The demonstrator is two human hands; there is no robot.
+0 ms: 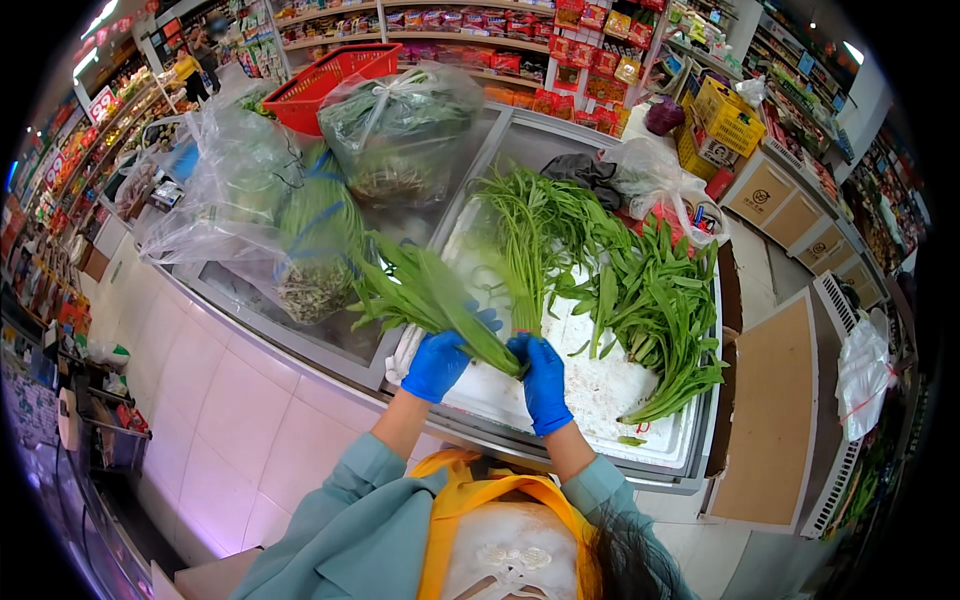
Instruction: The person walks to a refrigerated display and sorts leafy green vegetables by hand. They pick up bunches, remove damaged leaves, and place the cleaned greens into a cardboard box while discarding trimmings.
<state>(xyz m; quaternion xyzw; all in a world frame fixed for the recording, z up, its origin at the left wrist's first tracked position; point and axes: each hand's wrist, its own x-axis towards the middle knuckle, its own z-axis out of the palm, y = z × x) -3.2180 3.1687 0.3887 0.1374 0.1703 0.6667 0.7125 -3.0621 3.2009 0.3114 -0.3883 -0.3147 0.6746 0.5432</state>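
Observation:
Both my hands wear blue gloves. My left hand [436, 366] is wrapped round the middle of a bunch of long-leaved greens [425, 292], its fingertips showing past the leaves. At the stem end, my right hand [545, 388] is closed on the same bunch, its fingers partly hidden. The leaves point up and to the left. Just beyond my hands, a bundle of thin-stemmed greens [522, 245] lies on a white foam tray [580, 405]. To the right, a loose heap of leafy greens [655, 310] spreads over the tray.
Clear plastic bags [240, 165] of vegetables and a tied bag of greens [400, 135] stand at the left and back. Behind them sits a red basket [330, 85]. A black bag [583, 178] lies beyond the heap. A cardboard panel [765, 420] stands right of the metal-edged counter.

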